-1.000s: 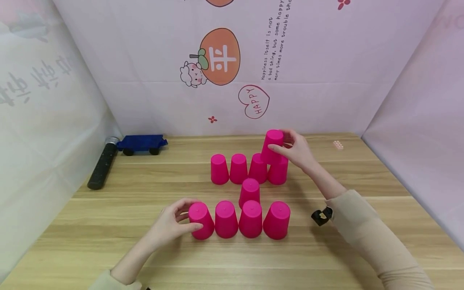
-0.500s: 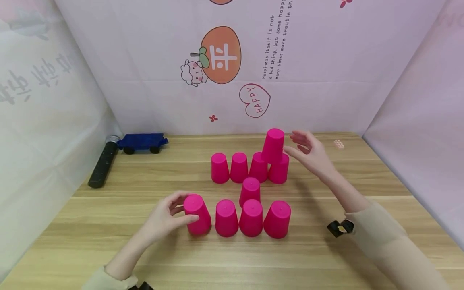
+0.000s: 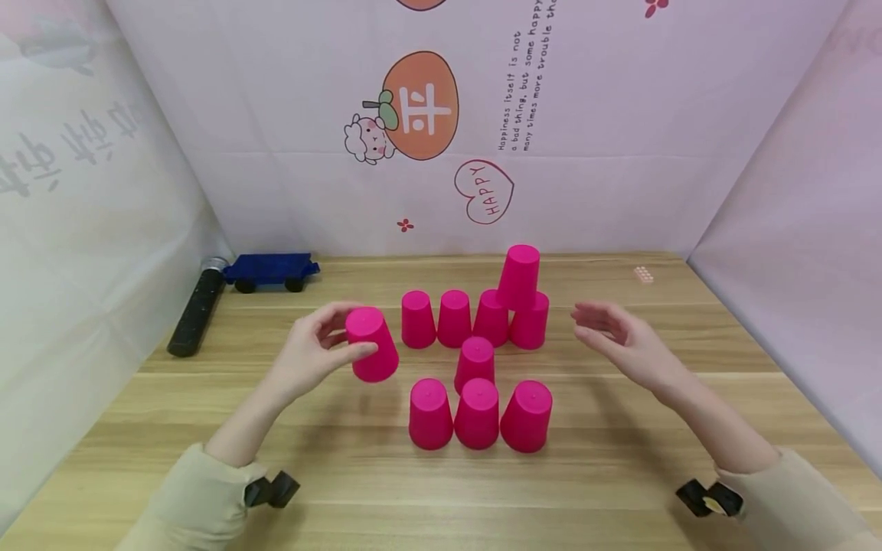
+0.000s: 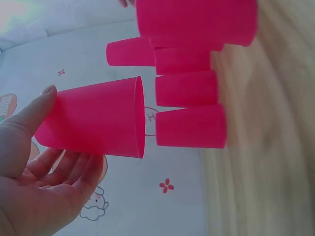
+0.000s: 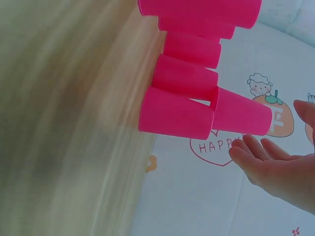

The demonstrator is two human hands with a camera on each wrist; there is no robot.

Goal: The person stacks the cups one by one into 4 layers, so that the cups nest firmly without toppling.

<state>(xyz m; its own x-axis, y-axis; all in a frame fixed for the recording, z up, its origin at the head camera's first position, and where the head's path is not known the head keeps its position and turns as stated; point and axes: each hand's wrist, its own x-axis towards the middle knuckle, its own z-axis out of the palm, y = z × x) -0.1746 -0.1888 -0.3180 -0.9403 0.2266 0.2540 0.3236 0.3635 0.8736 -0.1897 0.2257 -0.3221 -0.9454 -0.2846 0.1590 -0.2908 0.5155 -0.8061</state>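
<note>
My left hand [image 3: 313,348] grips an upside-down pink cup [image 3: 374,346] between thumb and fingers, lifted off the table to the left of the others. In the left wrist view that cup [image 4: 93,118] hangs apart from the back row. A pink cup [image 3: 519,277] rests upside down across the two rightmost cups of the back row [image 3: 417,320]. To the right of it my right hand [image 3: 627,344] is in the air, fingers loose, holding nothing. One cup [image 3: 475,363] stands in the middle, behind the front row of three cups [image 3: 430,415].
On the wooden table [image 3: 358,490], a black-handled flashlight [image 3: 196,310] and a blue toy wagon [image 3: 272,272] lie at the back left. A small pink block [image 3: 644,274] is at the back right. White printed cloth walls [image 3: 310,191] close in the back and sides.
My right hand has let go of the upper cup and drawn back to the right and nearer. My left hand has lifted the front row's leftmost cup and carried it toward the back.
</note>
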